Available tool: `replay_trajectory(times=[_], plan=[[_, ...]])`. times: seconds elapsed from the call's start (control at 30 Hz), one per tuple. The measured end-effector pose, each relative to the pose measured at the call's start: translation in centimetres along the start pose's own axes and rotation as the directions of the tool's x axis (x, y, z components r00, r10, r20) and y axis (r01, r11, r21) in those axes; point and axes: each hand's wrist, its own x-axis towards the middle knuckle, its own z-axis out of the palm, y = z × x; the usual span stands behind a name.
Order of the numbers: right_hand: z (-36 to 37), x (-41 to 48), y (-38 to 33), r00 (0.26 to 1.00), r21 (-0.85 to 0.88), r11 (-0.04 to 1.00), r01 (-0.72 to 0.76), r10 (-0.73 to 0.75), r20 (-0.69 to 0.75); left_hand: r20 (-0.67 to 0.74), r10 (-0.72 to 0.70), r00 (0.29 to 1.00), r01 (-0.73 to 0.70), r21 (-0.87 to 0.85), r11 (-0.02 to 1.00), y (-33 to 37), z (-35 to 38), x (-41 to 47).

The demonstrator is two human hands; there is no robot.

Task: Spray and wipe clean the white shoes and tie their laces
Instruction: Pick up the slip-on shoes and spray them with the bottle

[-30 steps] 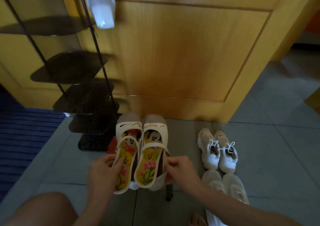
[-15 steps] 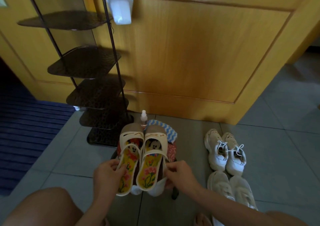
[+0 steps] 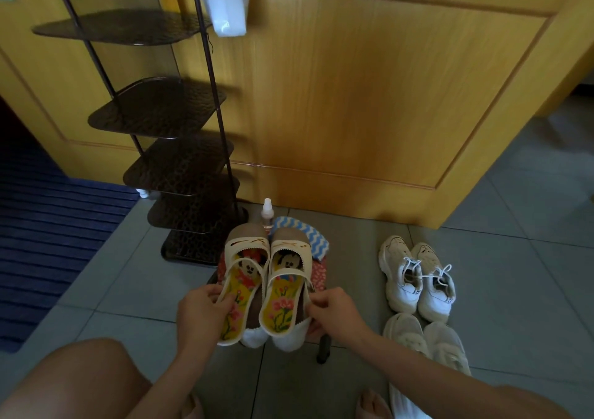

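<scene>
**A:** What does the head view show of the hands?

**B:** I see both low in the picture. The left hand (image 3: 202,309) grips the outer edge of the left sandal (image 3: 239,293), fingers curled round it. The right hand (image 3: 332,311) pinches the outer edge of the right sandal (image 3: 284,293). Both sandals have flowered yellow insoles and lie side by side, toes away from me.

**A:** Where are the white shoes?

**B:** The white shoes (image 3: 418,278), a laced pair, stand on the tiled floor (image 3: 530,290) to the right of the sandals, apart from either hand. A second white pair (image 3: 427,343) sits just nearer me. Beyond the sandals are a small spray bottle (image 3: 266,214) and a blue-and-white wavy cloth (image 3: 310,237), near a dark shoe rack (image 3: 180,161) and a wooden door (image 3: 353,97).
</scene>
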Motion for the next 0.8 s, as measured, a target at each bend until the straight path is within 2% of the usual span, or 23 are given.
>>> replay_trajectory(times=[0.27,0.37,0.47,0.53,0.63,0.73,0.8], plan=[[-0.3,-0.1,-0.3,0.996,0.024,0.998,-0.057,0.055,0.063,0.023,0.012,1.0,-0.013,0.043,0.999,-0.1,0.0,0.2],[-0.4,-0.1,-0.4,0.997,-0.017,0.999,-0.028,0.029,0.069,0.032,-0.015,0.999,0.013,0.074,0.997,-0.2,0.0,0.3],[-0.8,-0.2,-0.8,0.994,-0.092,0.996,-0.01,0.02,0.106,0.15,-0.096,0.984,0.067,0.187,0.98,0.0,-0.5,1.2],[-1.7,-0.1,-1.4,0.991,-0.137,0.99,-0.029,0.047,0.126,0.274,-0.204,0.94,0.096,0.361,0.928,0.7,-1.3,2.4],[-3.8,0.8,-2.8,0.993,-0.173,0.983,-0.056,0.073,0.093,0.303,-0.328,0.894,0.152,0.485,0.861,2.1,-2.4,5.1],[-5.8,2.6,-4.3,1.0,-0.16,0.987,-0.006,0.001,-0.028,0.302,-0.262,0.917,0.111,0.436,0.893,3.7,-3.4,7.4],[-6.4,3.9,-5.5,0.995,-0.115,0.992,0.047,-0.057,-0.085,0.318,-0.142,0.937,0.059,0.257,0.965,4.6,-3.4,8.3]])
